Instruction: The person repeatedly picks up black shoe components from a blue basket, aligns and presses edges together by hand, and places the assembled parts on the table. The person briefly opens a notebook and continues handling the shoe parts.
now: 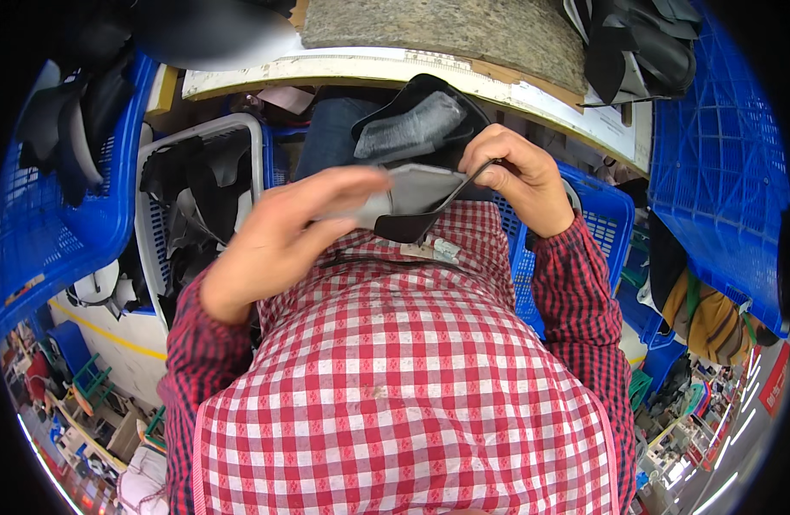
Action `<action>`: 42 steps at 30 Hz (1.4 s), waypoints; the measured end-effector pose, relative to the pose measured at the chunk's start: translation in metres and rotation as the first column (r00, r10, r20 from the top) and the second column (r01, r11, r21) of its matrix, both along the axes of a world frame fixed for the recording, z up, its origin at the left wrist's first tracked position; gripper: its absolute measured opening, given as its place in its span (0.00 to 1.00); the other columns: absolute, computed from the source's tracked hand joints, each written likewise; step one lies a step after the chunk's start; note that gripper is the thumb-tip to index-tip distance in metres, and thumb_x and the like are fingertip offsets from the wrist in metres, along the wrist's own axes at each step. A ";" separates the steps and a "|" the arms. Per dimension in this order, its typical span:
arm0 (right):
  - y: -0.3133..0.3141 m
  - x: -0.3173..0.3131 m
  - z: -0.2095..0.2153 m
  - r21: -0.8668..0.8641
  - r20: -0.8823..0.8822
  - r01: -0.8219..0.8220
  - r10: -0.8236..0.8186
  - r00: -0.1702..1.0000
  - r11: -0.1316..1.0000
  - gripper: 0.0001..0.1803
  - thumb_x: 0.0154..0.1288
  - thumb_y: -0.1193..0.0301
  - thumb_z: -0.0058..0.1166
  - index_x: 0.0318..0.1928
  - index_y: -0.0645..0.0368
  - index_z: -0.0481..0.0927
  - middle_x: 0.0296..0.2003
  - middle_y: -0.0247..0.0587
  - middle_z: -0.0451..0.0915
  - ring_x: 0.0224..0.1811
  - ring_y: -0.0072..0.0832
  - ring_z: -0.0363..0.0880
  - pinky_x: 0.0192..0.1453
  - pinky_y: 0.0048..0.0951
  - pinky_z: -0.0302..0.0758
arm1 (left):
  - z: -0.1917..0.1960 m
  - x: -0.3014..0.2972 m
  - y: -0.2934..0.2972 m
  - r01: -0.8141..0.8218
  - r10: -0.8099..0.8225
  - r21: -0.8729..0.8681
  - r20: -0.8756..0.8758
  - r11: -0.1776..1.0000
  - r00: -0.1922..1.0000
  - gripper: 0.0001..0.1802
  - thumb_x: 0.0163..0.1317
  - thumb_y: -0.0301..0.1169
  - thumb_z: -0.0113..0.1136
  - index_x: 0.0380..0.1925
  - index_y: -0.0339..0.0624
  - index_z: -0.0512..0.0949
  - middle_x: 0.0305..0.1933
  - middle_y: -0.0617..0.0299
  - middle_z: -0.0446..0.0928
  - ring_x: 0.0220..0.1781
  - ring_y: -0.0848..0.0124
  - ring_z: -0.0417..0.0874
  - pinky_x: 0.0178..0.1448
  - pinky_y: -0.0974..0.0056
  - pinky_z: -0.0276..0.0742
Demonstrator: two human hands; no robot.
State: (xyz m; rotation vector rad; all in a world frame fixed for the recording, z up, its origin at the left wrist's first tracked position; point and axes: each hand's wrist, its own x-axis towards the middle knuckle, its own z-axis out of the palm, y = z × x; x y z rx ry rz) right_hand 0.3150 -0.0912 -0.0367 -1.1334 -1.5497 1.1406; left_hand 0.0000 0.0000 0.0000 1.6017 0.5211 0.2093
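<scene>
My right hand [519, 176] pinches the edge of a folded black leather-like piece [404, 227] between thumb and fingers. Its pale grey inner face [425, 189] is turned up. On the piece's other side is my left hand [283, 227], smeared by motion, thumb below and fingers above a blurred grey part. Whether those fingers grip it cannot be made out. Just beyond both hands, over my lap, lies another black piece [464, 107] with a whitish, rubbed-looking patch [412, 126].
Ahead is a worktable edge [266, 73] with a worn grey board [446, 24] on it. Black pieces [640, 51] are piled at its right. A grey basket [259, 150] of dark pieces stands left; blue crates [713, 154] stand on both sides.
</scene>
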 end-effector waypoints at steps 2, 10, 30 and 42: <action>0.003 0.006 -0.002 -0.020 0.041 -0.028 0.029 0.999 0.999 0.02 0.72 0.78 0.61 0.43 0.61 0.83 0.44 0.36 0.81 0.48 0.25 0.80 0.51 0.27 0.78 | -0.021 0.033 -0.004 -0.063 0.060 0.363 0.020 0.930 0.998 0.29 0.63 0.17 0.60 0.65 0.43 0.76 0.64 0.53 0.80 0.74 0.60 0.73 0.75 0.56 0.71; -0.021 -0.024 -0.004 0.086 0.467 0.225 -0.239 0.851 0.971 0.23 0.51 0.80 0.73 0.47 0.52 0.80 0.40 0.32 0.80 0.43 0.31 0.81 0.42 0.32 0.80 | -0.051 0.058 0.015 -0.008 0.044 0.979 -0.001 0.205 0.999 0.11 0.54 0.28 0.62 0.40 0.46 0.81 0.37 0.67 0.80 0.53 0.66 0.79 0.58 0.60 0.69; -0.079 -0.060 0.056 0.617 0.576 0.070 -0.511 0.638 0.783 0.24 0.40 0.68 0.67 0.44 0.52 0.94 0.32 0.26 0.79 0.34 0.24 0.73 0.34 0.24 0.74 | 0.010 0.006 -0.018 -0.079 -0.251 0.972 0.135 0.223 0.959 0.11 0.53 0.34 0.65 0.36 0.47 0.86 0.39 0.73 0.84 0.43 0.75 0.78 0.52 0.65 0.65; -0.055 -0.034 0.061 0.013 0.598 0.132 -0.114 0.793 0.991 0.14 0.45 0.69 0.77 0.37 0.48 0.93 0.28 0.34 0.81 0.33 0.35 0.78 0.36 0.34 0.72 | 0.001 0.034 -0.014 -0.058 -0.169 0.885 0.152 0.462 0.974 0.11 0.43 0.24 0.68 0.29 0.43 0.81 0.28 0.65 0.76 0.38 0.66 0.76 0.47 0.59 0.64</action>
